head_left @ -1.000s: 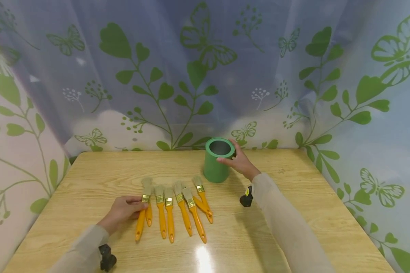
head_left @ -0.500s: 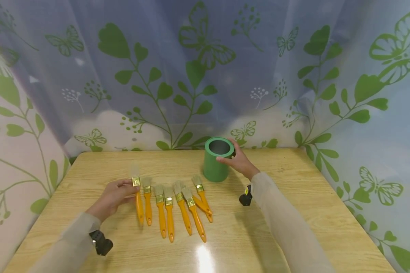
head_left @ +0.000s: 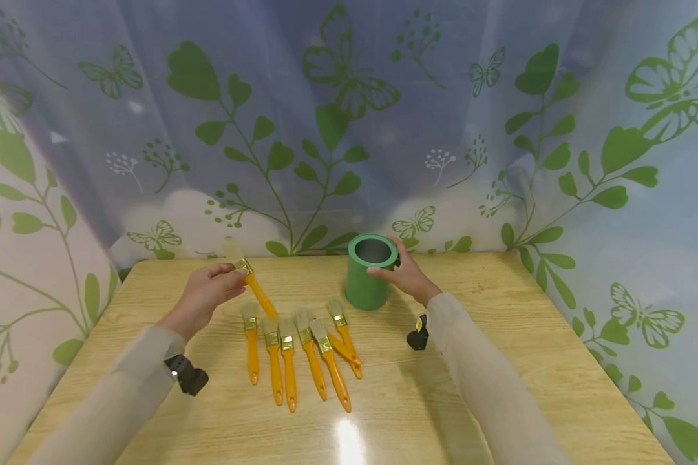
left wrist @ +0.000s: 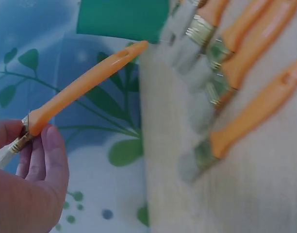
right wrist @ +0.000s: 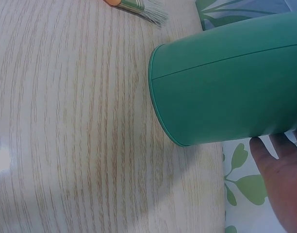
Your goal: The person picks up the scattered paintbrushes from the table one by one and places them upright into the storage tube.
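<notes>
My left hand [head_left: 206,296] pinches a paintbrush [head_left: 261,297] by its metal ferrule, above the left back part of the table. The brush's orange handle slants down to the right and its pale bristles point up and away. In the left wrist view, thumb and fingertips meet at the ferrule, and the handle [left wrist: 85,90] sticks out free. A green cylindrical container [head_left: 366,287] with an open top stands upright near the back edge. My right hand [head_left: 412,279] grips its right side near the rim, thumb in front. Some right fingers are hidden behind the container.
Several more paintbrushes lie in a row on the wooden table [head_left: 471,387], bristles away from me. Near the right end, a brush [head_left: 342,323] crosses another's handle. A patterned curtain [head_left: 384,161] hangs behind the table's back edge and at both sides.
My left hand has lifted the paintbrush off the left end of the row, moved it left, then up and back; its handle now tilts rightward. The right hand and container stay put.
</notes>
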`<state>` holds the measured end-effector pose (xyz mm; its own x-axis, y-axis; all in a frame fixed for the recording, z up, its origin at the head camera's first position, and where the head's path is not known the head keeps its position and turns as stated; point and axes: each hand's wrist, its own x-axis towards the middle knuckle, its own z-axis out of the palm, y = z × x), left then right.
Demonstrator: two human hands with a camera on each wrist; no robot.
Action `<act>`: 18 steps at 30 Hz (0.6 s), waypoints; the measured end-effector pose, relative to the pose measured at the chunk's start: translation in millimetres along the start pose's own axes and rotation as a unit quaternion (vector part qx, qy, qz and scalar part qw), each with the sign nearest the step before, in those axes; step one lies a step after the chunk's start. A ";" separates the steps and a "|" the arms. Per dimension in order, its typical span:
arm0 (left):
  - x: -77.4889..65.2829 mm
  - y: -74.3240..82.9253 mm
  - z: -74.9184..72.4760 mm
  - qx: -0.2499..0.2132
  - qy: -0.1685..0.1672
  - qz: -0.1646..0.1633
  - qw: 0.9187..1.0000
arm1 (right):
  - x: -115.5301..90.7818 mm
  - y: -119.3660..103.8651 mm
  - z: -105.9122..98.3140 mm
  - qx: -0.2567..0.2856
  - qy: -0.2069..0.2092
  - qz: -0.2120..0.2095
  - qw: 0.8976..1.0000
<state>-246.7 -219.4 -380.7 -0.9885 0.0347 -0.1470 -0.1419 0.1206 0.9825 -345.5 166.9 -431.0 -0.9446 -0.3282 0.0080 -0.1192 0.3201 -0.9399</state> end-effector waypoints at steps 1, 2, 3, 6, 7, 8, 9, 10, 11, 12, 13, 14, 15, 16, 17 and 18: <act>1.6 4.4 2.0 0.000 0.001 0.006 1.000 | 0.1 0.1 0.0 0.000 0.000 0.000 1.000; 3.2 8.8 4.1 -0.002 0.000 0.014 1.000 | 0.2 0.3 0.0 0.000 0.001 0.000 1.000; 4.6 12.9 6.4 -0.005 -0.001 0.022 1.000 | 0.2 0.4 0.0 0.001 0.000 0.000 1.000; 8.7 24.3 13.1 -0.016 -0.005 0.044 0.999 | 1.0 1.5 0.3 0.003 -0.001 0.002 1.000; 10.2 28.0 15.6 -0.019 -0.004 0.050 0.999 | 1.0 1.4 0.5 0.003 -0.001 0.003 1.000; 11.9 31.7 18.3 -0.027 -0.003 0.056 0.998 | 0.8 1.2 0.6 0.003 0.000 0.003 1.000; 13.2 35.5 21.2 -0.031 -0.002 0.061 0.998 | 0.6 1.0 0.7 0.004 0.001 0.003 1.000; 14.6 39.4 24.3 -0.037 0.001 0.064 0.997 | 0.5 0.8 0.8 0.005 0.002 0.003 1.000; 16.3 43.1 27.6 -0.044 0.004 0.067 0.997 | 0.0 0.0 0.8 0.005 0.002 0.001 1.000; 18.1 46.9 31.0 -0.054 0.009 0.068 0.996 | -0.4 -0.8 0.8 0.006 0.002 -0.001 1.000; 19.8 50.3 34.7 -0.064 0.013 0.070 0.995 | -0.4 -1.0 0.8 0.007 0.002 -0.003 1.000; 21.7 53.5 38.4 -0.077 0.018 0.071 0.994 | -0.5 -1.0 0.7 0.007 0.001 -0.005 1.000; 23.5 56.6 42.2 -0.089 0.023 0.070 0.993 | -0.5 -1.2 0.7 0.009 -0.001 -0.006 1.000; 25.7 59.2 46.1 -0.102 0.027 0.068 0.992 | -0.4 -1.1 0.7 0.010 -0.002 -0.007 1.000; 28.1 61.5 50.0 -0.112 0.030 0.067 0.991 | -0.6 -1.3 0.7 0.010 -0.002 -0.007 1.000; 30.5 63.8 54.4 -0.124 0.036 0.067 0.989 | -0.8 -1.5 0.7 0.010 -0.002 -0.007 1.000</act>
<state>-283.0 -156.6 -328.7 -0.9992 -0.0375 -0.0137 -0.0088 -0.1277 0.9918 -344.4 166.0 -429.8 -0.9415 -0.3365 0.0193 -0.1257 0.2974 -0.9464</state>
